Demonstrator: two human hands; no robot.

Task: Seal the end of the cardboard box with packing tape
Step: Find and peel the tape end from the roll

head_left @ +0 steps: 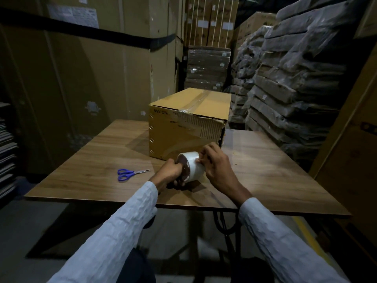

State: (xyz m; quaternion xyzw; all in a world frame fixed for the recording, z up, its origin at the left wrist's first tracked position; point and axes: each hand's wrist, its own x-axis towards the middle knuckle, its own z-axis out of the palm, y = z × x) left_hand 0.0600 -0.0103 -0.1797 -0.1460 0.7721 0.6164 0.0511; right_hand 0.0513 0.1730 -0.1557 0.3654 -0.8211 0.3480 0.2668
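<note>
Wood table (85, 160) in dim storeroom, box (183, 127), scissors (130, 173), left hand (171, 173) gripping tape roll (190, 167), right hand (216, 166) pinching it, stacked cartons (81, 68) behind

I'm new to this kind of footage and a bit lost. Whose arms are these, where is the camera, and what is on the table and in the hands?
There is no machine here: the camera sits on a person's head and looks forward and down, so the two sleeved arms are their own. The left hand grips the roll of packing tape through its core, while the right hand pinches at the roll's outer face, probably finding the tape's end. On the wooden table stands a cardboard box, taped along its top, and blue-handled scissors lie to the left, untouched. Stacked goods fill the room behind.
</note>
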